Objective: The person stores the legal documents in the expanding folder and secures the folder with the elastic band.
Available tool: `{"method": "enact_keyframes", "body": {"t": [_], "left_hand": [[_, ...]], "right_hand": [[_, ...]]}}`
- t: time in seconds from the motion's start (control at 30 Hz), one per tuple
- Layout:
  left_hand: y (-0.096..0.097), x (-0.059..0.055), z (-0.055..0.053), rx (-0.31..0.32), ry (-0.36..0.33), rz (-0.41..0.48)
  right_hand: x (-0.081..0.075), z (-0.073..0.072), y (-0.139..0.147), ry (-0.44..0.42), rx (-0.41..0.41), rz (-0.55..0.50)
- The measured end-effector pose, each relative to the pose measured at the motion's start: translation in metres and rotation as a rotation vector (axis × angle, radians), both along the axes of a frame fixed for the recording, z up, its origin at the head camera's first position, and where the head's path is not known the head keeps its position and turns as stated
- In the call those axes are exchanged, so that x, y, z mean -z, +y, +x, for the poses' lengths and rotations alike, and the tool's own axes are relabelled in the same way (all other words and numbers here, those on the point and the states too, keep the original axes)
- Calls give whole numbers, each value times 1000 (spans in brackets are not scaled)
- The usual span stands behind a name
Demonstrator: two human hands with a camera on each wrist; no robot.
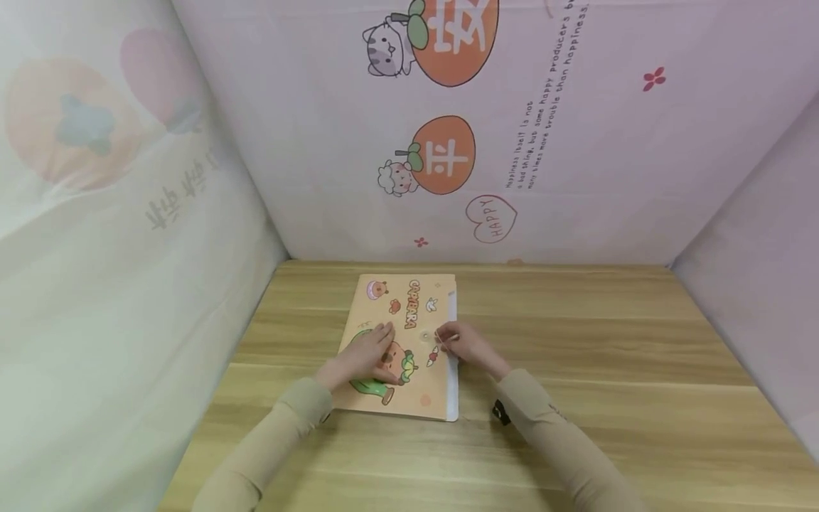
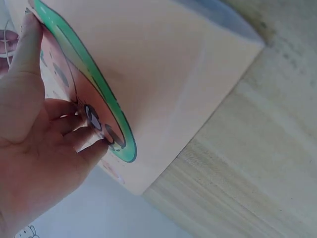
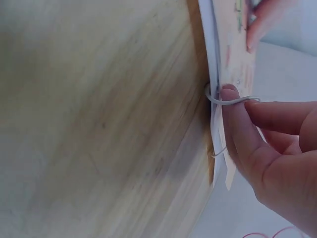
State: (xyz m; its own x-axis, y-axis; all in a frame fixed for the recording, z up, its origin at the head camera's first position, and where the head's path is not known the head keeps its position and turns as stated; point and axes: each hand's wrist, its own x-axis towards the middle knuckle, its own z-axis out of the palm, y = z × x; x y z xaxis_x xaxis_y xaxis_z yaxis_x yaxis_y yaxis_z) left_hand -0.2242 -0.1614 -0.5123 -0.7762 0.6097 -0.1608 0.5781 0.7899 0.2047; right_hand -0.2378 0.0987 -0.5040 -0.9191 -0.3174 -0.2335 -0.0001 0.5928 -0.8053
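A peach-coloured file folder with capybara cartoons lies on the wooden table, its white inner edge showing along the right side. My left hand rests on the cover with fingers extended; in the left wrist view its fingertips touch the green-rimmed drawing. At the folder's right edge, my right hand pinches a thin white string between thumb and finger. The string loops around the folder's edge in the right wrist view. A small round pale button sits on the cover just left of the right fingertips.
The wooden table extends to both sides of the folder. Fabric-covered walls stand at the left, the back and the right. A small black object shows beside the right forearm.
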Motion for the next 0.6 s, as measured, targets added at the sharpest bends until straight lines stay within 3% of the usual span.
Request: {"method": "enact_keyframes", "body": {"t": [0.17,0.43,0.6], "left_hand": [[-3,4,-1,6,26,4],[-3,5,-3,14,27,25],[-6,6,-4,8,21,38]], "right_hand": [[4,-7,-7,89,11,67],[1,-18,-27,312,-86,293],[-1,-27,-42,356,-133,353]]}}
